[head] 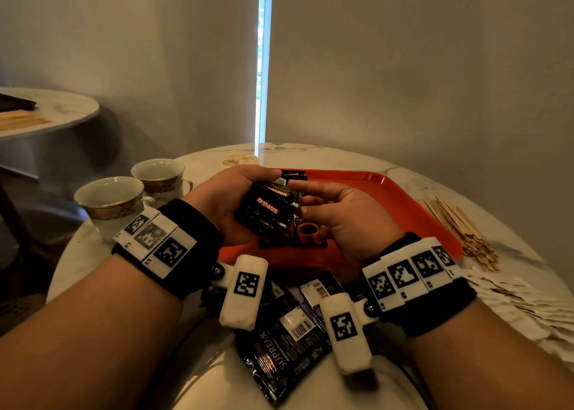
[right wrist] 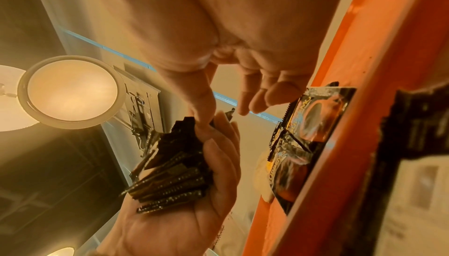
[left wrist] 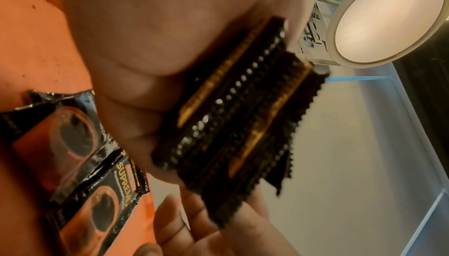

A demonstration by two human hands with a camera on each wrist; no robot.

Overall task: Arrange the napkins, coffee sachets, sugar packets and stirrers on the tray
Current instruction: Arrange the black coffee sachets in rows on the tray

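Loose sachets [head: 287,332] lie nearest; left hand [head: 223,201] grips stack [head: 270,212], right hand [head: 344,214] half-open, thumb touching it.

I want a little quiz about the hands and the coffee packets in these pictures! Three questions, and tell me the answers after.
1. True or false: the left hand grips a stack of black coffee sachets.
2. What colour is the tray? A) blue B) red C) green
3. Fill in: the wooden stirrers lie on the table beside the tray, on the person's ____ side.

Key
1. True; the right hand touches the stack's edge with its thumb.
2. B
3. right
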